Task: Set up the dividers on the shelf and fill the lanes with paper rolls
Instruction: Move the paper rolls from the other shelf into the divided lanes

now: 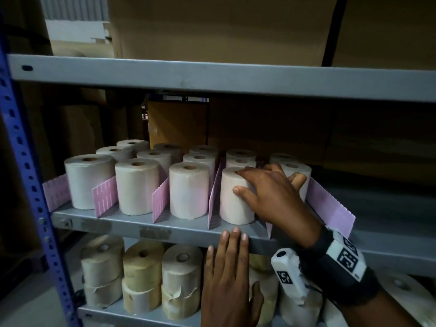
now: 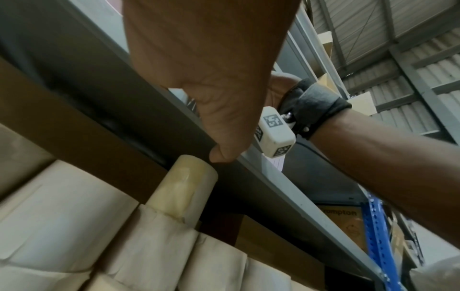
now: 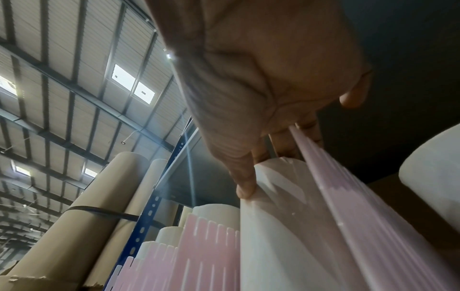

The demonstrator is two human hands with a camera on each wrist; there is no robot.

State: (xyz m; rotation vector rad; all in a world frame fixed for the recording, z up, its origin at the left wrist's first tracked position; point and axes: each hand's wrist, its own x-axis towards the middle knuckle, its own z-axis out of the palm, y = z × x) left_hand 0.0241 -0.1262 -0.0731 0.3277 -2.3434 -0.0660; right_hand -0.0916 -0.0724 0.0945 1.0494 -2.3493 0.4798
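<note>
Paper rolls (image 1: pixel 188 190) stood upright on the grey shelf (image 1: pixel 141 223), in lanes made by thin pink dividers (image 1: pixel 161 200) that kept each row straight. The right hand (image 1: pixel 273 197) was grasping the front roll (image 1: pixel 236 199) of the fourth lane, thumb on its side and fingers over its top, probably to seat it against the divider beside it. The left hand (image 1: pixel 226 274) was released and held nothing, its straight fingers resting on the front edge of the shelf, I think for support.
</note>
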